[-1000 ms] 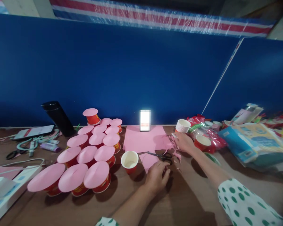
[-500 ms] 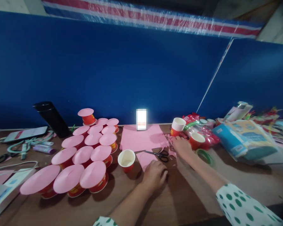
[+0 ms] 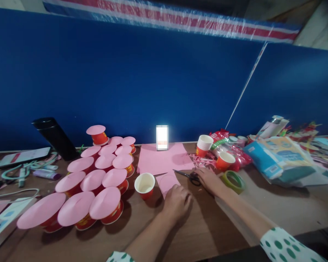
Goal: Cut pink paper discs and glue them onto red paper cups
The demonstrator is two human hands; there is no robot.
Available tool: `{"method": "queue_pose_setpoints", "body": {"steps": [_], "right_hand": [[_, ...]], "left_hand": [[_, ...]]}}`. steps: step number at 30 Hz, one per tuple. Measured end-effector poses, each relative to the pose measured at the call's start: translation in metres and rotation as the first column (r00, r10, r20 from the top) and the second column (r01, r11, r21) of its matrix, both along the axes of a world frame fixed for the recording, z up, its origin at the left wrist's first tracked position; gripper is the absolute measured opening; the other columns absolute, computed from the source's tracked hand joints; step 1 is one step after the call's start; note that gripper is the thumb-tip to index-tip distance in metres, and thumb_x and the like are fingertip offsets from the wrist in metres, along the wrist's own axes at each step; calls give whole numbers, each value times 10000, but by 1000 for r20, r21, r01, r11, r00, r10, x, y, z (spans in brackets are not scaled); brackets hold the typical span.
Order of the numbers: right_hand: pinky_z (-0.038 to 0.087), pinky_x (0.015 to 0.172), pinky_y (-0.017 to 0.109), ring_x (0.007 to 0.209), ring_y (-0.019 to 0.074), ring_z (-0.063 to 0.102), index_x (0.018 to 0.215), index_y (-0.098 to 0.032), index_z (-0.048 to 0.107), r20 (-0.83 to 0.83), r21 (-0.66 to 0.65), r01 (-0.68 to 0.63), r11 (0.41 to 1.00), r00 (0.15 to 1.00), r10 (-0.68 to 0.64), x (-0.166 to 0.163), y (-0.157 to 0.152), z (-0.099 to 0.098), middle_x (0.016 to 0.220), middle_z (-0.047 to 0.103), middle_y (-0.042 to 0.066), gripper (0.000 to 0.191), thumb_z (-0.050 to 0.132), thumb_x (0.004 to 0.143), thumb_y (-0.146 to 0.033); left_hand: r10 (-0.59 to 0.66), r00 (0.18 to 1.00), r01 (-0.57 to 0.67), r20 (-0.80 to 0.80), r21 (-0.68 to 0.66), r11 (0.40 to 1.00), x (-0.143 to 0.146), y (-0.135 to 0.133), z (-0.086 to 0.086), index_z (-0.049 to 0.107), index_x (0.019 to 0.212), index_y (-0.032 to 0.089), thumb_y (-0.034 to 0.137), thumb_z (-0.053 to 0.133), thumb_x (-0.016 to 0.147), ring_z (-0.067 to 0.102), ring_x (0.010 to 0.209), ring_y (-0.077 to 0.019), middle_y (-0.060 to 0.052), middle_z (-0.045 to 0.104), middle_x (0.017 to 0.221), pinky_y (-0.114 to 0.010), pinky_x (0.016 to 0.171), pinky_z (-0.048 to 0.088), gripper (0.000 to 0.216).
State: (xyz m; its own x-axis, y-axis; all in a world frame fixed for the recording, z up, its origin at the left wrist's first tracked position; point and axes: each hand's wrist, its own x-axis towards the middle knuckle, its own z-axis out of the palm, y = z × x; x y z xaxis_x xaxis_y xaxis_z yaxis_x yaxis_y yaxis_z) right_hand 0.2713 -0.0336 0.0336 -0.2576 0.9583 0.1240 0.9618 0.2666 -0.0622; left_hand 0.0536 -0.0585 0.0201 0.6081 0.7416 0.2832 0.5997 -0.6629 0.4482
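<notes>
My left hand [image 3: 177, 201] rests on the table with its fingers curled over the lower end of a small pink paper piece [image 3: 167, 182], which carries a faint curved line. To the right, my right hand [image 3: 207, 179] has its fingers on the black handles of a pair of scissors [image 3: 191, 177]; their blades point left across the lower edge of a large pink sheet [image 3: 164, 160]. An upright red paper cup [image 3: 144, 186], white inside, stands left of the small piece. Pink paper scraps [image 3: 203, 161] lie just beyond my right hand.
Several red cups topped with pink discs [image 3: 104, 178] fill the left side, with a black bottle [image 3: 57, 140] behind. On the right are stacked cups [image 3: 204, 145], a single cup [image 3: 225, 161], green tape [image 3: 233, 182] and a blue-and-yellow package [image 3: 281, 160]. A bright phone [image 3: 162, 138] stands at the back.
My right hand has come back from the paper scraps to the scissors, which have shifted slightly right. The scraps now lie closer to the cups. My left hand stays by the small pink piece.
</notes>
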Motion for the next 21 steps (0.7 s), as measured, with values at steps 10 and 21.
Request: {"method": "queue_pose_setpoints", "body": {"steps": [10,21], "right_hand": [[404,889,351,1048,251,547,1088,-183,635,94,36,143,989,985,-146,-10,-4,14,1120,635,133,312,479,832,-96],[403,967,364,1108,221,546,1246,-165,531,-439,27,-247,969,868,233,-119,3,53,1194,619,105,426,559,822,-198]], "left_hand": [[76,997,-73,-27,98,992,1,0,-6,629,702,190,334,431,895,552,770,-202,-58,643,748,-323,667,387,311],[-124,990,114,71,130,985,1,1,-15,673,876,172,249,494,817,630,797,-227,-87,701,859,-340,736,495,204]]}}
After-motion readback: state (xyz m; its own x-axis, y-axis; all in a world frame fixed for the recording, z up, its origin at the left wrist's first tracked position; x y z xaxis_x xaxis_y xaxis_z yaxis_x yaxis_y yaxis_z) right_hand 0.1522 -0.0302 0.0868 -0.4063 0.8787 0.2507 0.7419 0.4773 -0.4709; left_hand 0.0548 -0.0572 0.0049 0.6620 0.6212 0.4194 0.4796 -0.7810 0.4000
